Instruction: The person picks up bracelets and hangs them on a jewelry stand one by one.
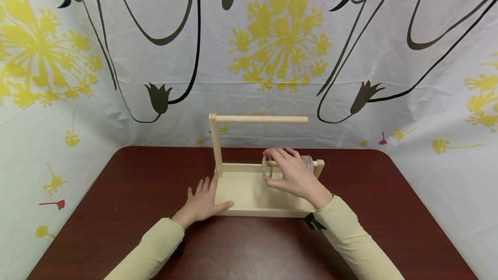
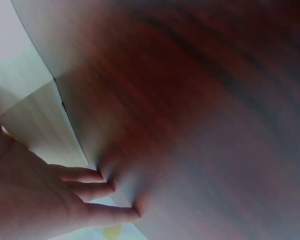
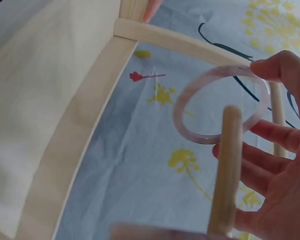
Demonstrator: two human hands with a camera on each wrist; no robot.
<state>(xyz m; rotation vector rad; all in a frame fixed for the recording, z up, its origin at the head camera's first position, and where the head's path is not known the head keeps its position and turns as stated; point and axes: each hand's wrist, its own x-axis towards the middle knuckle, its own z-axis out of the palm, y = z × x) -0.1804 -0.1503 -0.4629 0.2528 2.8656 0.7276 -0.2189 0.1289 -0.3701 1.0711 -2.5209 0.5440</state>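
A pale wooden stand (image 1: 243, 189) has a shallow tray base, a long upper rod (image 1: 260, 119) and a shorter lower rod (image 3: 227, 175). My right hand (image 1: 293, 174) pinches a translucent pale bangle (image 3: 182, 107) between thumb and fingers, by the lower rod's free end. In the right wrist view the rod's tip overlaps the bangle's opening; whether it passes through, I cannot tell. Further clear bangles (image 1: 308, 163) hang near that rod's right post, partly hidden. With fingers spread, my left hand (image 1: 201, 202) rests at the tray's left end, thumb over the front edge.
The stand sits on a dark red-brown table (image 1: 249, 249) with rounded back corners. Behind and beside the table hangs a white cloth (image 1: 249, 64) with yellow and dark plant prints. A small dark green item (image 1: 314, 221) shows beneath the right wrist.
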